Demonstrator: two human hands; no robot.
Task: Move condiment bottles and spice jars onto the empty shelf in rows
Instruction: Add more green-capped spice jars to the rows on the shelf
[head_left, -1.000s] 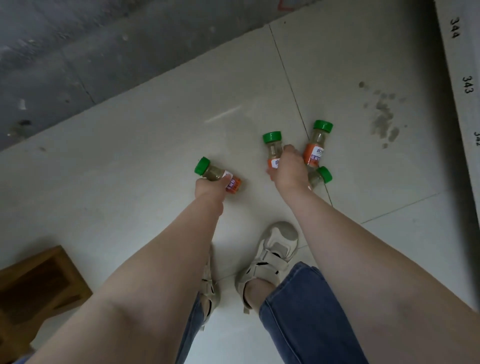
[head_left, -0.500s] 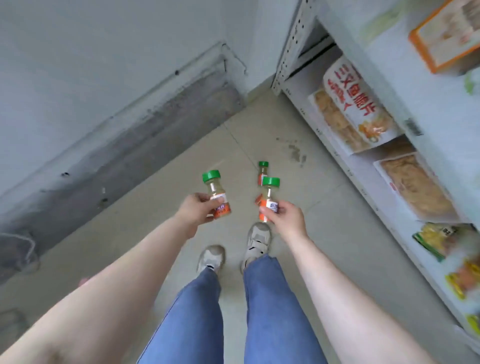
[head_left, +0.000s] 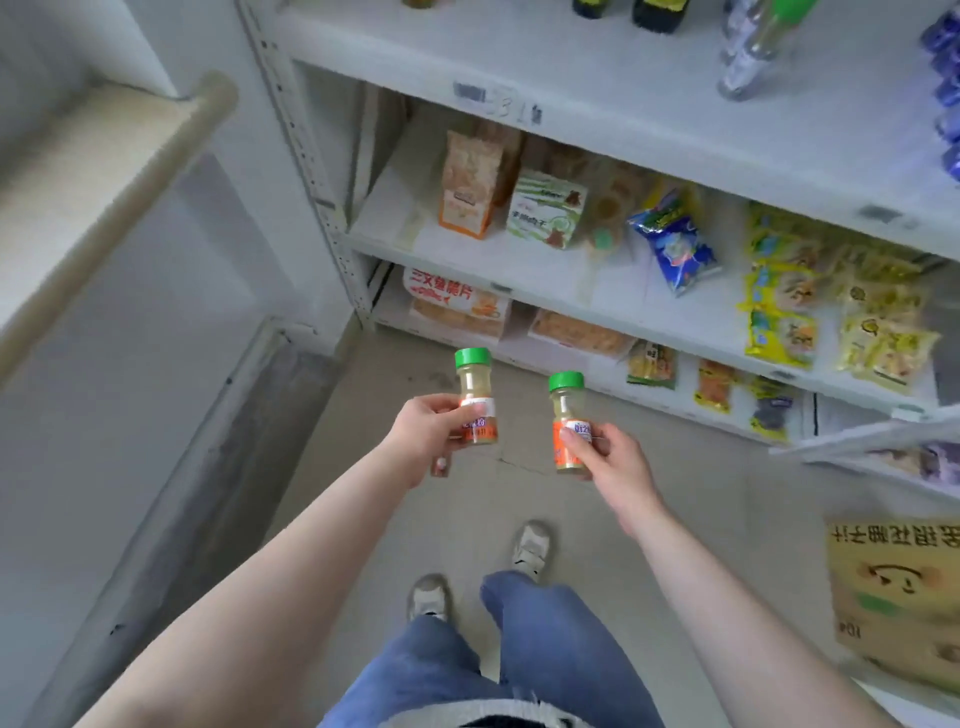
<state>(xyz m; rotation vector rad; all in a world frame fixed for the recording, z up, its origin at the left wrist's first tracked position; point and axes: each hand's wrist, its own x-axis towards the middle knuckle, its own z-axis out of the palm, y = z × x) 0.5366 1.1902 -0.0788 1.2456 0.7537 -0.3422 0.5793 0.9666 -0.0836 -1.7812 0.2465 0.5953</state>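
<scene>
My left hand (head_left: 426, 436) grips a small spice jar (head_left: 475, 395) with a green cap and an orange label, held upright at mid-frame. My right hand (head_left: 613, 462) holds a second jar of the same kind (head_left: 568, 421), also upright, just right of the first. Both jars hang in the air above the floor, in front of a white shelving unit. Its upper shelf board (head_left: 597, 78) is mostly bare on the left, with a clear bottle (head_left: 753, 47) and dark bottles at its far edge.
Lower shelves (head_left: 519, 270) carry snack bags and boxes. A cardboard box (head_left: 893, 597) stands at the right. A pale ledge (head_left: 104, 171) and wall run along the left. My feet and jeans are below on the tiled floor.
I have stood up from the floor with a jar in each hand. The view swung up from the floor tiles to the shelves, and the jars left on the floor are out of sight.
</scene>
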